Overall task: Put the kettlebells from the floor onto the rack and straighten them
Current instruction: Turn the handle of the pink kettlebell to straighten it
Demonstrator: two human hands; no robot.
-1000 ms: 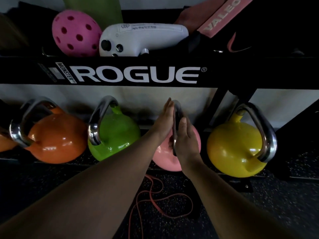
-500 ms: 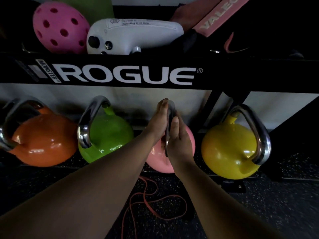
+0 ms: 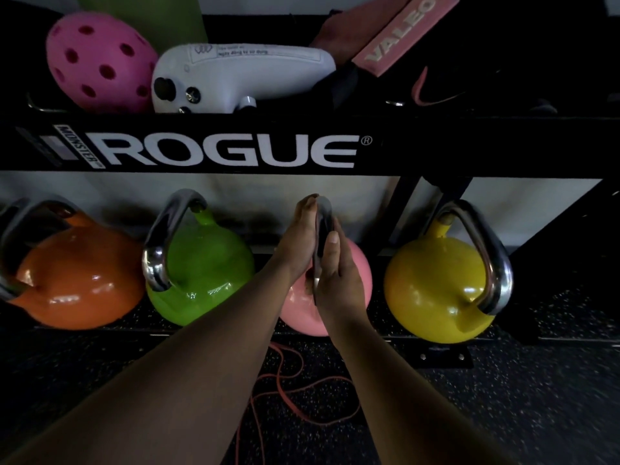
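Observation:
A row of kettlebells sits on the bottom shelf of the black rack (image 3: 469, 152): orange (image 3: 80, 280), green (image 3: 208, 273), pink (image 3: 359, 273) and yellow (image 3: 432, 283). The pink one's steel handle stands edge-on between my hands. My left hand (image 3: 298, 239) presses flat against the handle's left side. My right hand (image 3: 339, 276) presses its right side, fingers straight. Most of the pink bell is hidden behind my hands and forearms.
The upper shelf holds a pink perforated ball (image 3: 97, 62), a white device (image 3: 241, 78), a green roll (image 3: 144, 15) and a pink Valeo strap (image 3: 402, 35). A red band (image 3: 302, 394) lies on the speckled floor below. A rack upright (image 3: 406, 209) stands between pink and yellow bells.
My hands stay clamped on the pink kettlebell's handle. The view has shifted slightly; the handle looks a little more upright.

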